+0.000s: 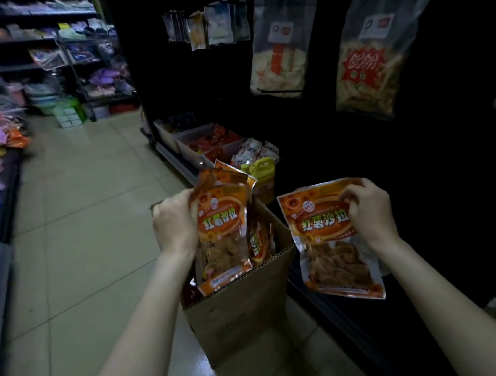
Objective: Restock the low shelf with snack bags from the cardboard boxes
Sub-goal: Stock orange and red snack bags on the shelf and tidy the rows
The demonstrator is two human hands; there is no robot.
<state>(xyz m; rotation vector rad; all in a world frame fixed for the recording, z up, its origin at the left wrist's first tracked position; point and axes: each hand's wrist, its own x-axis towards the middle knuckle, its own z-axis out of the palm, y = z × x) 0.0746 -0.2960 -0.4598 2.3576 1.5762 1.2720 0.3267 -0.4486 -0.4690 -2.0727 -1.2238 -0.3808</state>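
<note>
An open cardboard box (241, 311) stands on the floor in front of me, with more orange snack bags (259, 243) inside. My left hand (173, 220) grips a small stack of orange snack bags (223, 232) by their top left edge, held above the box. My right hand (368, 207) pinches the top right corner of one orange snack bag (327, 241), which hangs over the dark low shelf (342, 318) to the right of the box.
Clear bins of red snack packets (207, 141) and a yellow jug (258, 167) sit further along the low shelf. Large chip bags (369, 60) hang on the dark wall above. A tiled aisle (84, 210) runs left, with stocked racks (85, 61) beyond.
</note>
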